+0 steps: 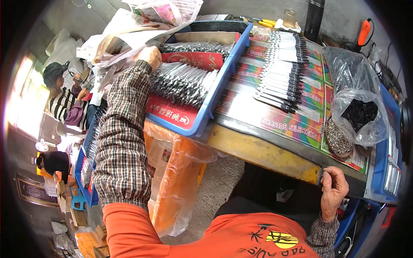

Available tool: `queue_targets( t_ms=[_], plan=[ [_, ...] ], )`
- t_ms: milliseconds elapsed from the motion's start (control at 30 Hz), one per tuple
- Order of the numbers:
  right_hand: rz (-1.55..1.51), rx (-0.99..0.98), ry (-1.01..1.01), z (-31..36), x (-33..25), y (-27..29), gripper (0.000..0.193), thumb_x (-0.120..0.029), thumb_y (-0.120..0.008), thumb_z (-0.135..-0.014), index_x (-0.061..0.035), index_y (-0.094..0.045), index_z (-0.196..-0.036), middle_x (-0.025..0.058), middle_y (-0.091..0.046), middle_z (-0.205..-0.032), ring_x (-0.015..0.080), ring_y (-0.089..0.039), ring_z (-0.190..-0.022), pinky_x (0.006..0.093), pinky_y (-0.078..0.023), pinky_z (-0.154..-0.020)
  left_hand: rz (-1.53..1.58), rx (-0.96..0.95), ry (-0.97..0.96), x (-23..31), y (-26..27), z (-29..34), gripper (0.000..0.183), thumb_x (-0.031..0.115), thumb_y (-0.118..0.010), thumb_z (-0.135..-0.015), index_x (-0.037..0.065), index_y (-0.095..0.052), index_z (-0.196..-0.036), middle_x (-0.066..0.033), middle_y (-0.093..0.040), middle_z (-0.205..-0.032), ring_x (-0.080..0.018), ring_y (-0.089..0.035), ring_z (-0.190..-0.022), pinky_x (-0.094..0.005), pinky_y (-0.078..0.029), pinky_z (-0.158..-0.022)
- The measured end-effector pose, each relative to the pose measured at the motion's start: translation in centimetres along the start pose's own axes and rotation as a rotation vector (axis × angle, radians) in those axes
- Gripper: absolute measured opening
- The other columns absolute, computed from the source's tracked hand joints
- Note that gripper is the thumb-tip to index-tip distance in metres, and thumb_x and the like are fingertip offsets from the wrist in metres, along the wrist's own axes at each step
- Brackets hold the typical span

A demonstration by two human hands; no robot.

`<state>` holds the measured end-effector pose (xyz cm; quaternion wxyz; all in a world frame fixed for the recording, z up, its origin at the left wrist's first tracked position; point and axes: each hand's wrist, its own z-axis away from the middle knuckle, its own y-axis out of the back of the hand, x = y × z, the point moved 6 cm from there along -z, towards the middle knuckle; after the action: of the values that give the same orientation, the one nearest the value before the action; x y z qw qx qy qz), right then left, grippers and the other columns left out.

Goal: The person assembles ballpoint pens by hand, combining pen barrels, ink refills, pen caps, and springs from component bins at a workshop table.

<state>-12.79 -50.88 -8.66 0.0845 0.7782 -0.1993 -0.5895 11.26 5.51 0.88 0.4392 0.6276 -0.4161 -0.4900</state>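
Note:
My left hand (149,56) is stretched out to the left rim of a blue crate (202,122), its back toward me and its fingers curled. What those fingers hold, if anything, is hidden. Beside it in the crate lie bundles of clear-barrelled pens (183,81), with red card sheets (172,112) under and between them. My right hand (333,189) rests at the table's front edge near the right corner, fingers bent in and thumb close against them. Anything small in that grip cannot be made out. A row of white and black pens (284,69) lies on the table, nearer the middle.
Colourful printed sheets (279,116) cover the tabletop. A plastic bag (361,114) and a heap of small metal parts (338,137) sit at the right. Behind stand a dark bottle (314,19) and a glass jar (290,19). An orange plastic-lined box (172,172) is below; two people work at left.

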Motion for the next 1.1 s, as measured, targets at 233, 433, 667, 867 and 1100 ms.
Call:
queue_targets(
  t_ms=[233,433,667,867,1100],
  plan=[
    [-0.001,0.006,-0.007,0.0,0.0,0.1,0.004,0.001,-0.06,-0.088,0.0016,-0.061,-0.091,0.0012,-0.057,-0.078,0.0055,-0.049,-0.063,0.0205,-0.038,-0.054,0.039,0.029,-0.008,2.3,0.7,1.3,0.01,0.015,-0.065,-0.076,0.017,-0.074,-0.078,-0.01,-0.071,-0.083,-0.0278,-0.069,-0.08,-0.0405,-0.054,-0.076],
    [0.005,0.005,0.016,0.1,-0.2,0.3,0.004,0.001,-0.06,-0.087,0.002,-0.062,-0.091,0.0005,-0.057,-0.078,0.005,-0.049,-0.063,0.0203,-0.039,-0.055,-0.043,0.153,-0.057,2.7,1.1,2.3,0.007,0.013,-0.064,-0.076,0.014,-0.071,-0.077,-0.0137,-0.069,-0.081,-0.0312,-0.068,-0.083,-0.0423,-0.054,-0.073],
    [-0.14,0.017,-0.023,0.1,-0.5,1.0,0.005,-0.001,-0.06,-0.088,0.0014,-0.064,-0.091,0.0006,-0.058,-0.071,0.0039,-0.05,-0.055,0.0191,-0.04,-0.049,0.034,0.468,-0.138,3.2,2.2,5.2,0.01,0.019,-0.06,-0.082,0.011,-0.065,-0.084,-0.0154,-0.065,-0.08,-0.0362,-0.064,-0.08,-0.0469,-0.049,-0.068],
    [0.182,0.07,0.19,-0.7,-2.9,4.4,0.005,0.0,-0.065,-0.084,0.0007,-0.064,-0.089,0.007,-0.064,-0.078,0.0119,-0.057,-0.062,0.0249,-0.045,-0.055,0.517,0.432,-0.279,7.1,4.8,8.7,0.009,0.008,-0.06,-0.085,0.004,-0.063,-0.093,-0.0117,-0.058,-0.07,-0.0159,-0.056,-0.063,-0.03,-0.044,-0.06],
    [0.371,0.174,0.28,-0.6,-3.4,10.6,0.009,0.001,-0.065,-0.083,0.0006,-0.062,-0.092,0.0094,-0.064,-0.081,0.0188,-0.06,-0.067,0.0291,-0.047,-0.059,1.099,0.2,-0.354,15.0,6.7,14.9,0.007,-0.003,-0.06,-0.084,-0.001,-0.06,-0.091,0.002,-0.056,-0.08,-0.0054,-0.048,-0.073,-0.0207,-0.04,-0.065]
  ],
)
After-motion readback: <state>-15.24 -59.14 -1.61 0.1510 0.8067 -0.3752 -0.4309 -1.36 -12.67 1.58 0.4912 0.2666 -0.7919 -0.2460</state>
